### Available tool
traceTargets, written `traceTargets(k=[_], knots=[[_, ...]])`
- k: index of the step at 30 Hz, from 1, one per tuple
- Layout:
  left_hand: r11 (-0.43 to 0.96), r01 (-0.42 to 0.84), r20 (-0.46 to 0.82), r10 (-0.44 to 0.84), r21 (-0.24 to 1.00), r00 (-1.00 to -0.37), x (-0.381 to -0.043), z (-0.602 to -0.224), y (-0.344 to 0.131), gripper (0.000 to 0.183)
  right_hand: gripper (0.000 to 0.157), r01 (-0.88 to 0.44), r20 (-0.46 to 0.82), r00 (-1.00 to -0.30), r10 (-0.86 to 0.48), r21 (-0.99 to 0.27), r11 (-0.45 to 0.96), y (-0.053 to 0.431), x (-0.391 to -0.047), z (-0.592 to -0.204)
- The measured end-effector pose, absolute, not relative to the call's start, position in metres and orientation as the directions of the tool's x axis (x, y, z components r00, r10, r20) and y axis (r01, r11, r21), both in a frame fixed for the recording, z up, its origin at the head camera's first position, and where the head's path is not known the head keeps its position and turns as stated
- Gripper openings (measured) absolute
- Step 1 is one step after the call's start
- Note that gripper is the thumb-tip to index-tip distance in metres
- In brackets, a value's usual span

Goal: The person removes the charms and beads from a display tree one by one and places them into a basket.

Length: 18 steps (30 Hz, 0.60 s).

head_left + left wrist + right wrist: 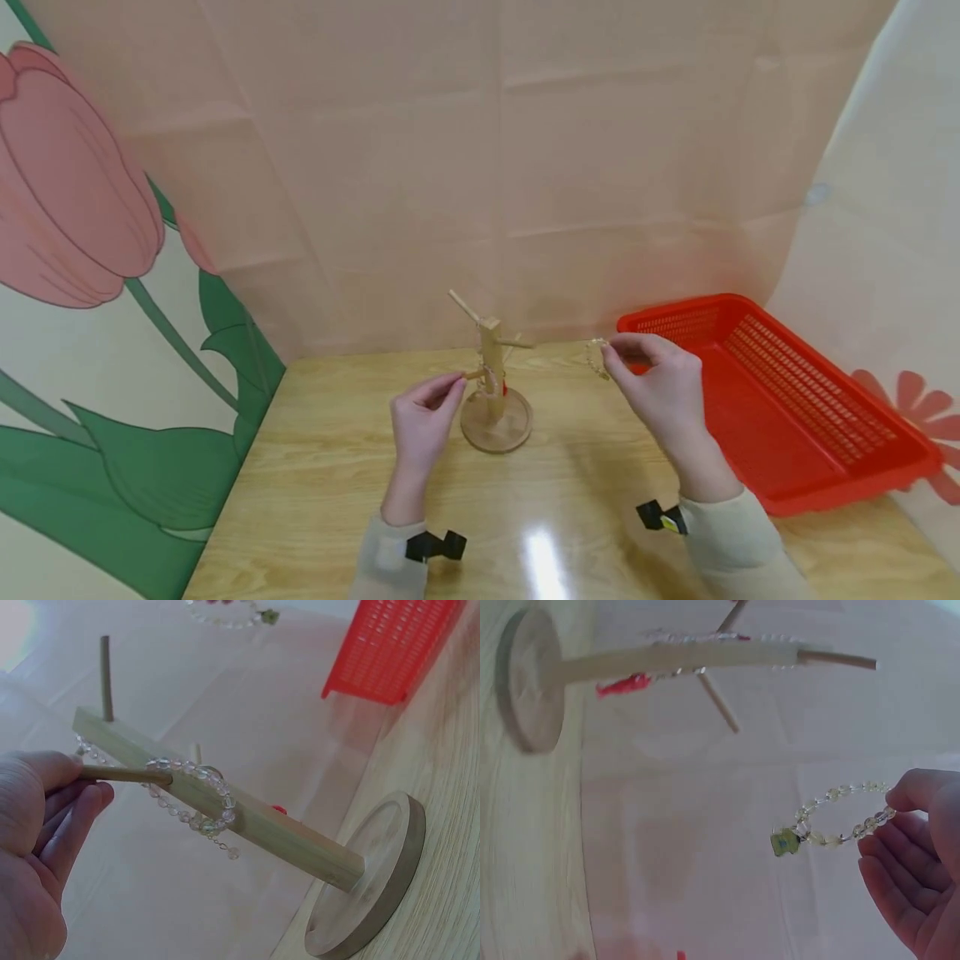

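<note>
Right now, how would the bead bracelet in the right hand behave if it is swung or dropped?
The bead bracelet probably is floppy: it droops in a loop from the right hand. It seems light, held by the fingers alone. The small charm would likely swing.

Head view: the bracelet (597, 357) pinched in the right hand (660, 385) is too tiny to make out beads. Something red (504, 388) on the stand (495, 400), just right of the left hand (423, 417), can't tell what. Both wrist views crop the palms.
</note>
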<state>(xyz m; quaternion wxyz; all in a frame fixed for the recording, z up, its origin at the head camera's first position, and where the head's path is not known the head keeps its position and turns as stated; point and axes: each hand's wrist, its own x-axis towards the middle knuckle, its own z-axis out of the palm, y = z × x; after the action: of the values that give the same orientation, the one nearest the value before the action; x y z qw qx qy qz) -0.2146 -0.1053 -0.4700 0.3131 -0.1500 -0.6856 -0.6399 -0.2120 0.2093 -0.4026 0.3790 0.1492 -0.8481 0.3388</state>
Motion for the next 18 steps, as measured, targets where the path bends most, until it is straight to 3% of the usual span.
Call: traceTargets(k=[12, 18], knots=[[0.147, 0.55, 0.569, -0.223, 0.822, -0.791, -0.208, -0.456, -0.101, 0.009, 0.014, -0.408, 0.594, -0.798, -0.099, -0.412, 0.815, 0.266, -0.208, -0.384], [0.137, 0.539, 0.556, -0.226, 0.831, -0.8, -0.208, -0.456, -0.101, 0.009, 0.013, -0.392, 0.549, -0.824, -0.137, -0.379, 0.838, 0.295, -0.208, -0.379]])
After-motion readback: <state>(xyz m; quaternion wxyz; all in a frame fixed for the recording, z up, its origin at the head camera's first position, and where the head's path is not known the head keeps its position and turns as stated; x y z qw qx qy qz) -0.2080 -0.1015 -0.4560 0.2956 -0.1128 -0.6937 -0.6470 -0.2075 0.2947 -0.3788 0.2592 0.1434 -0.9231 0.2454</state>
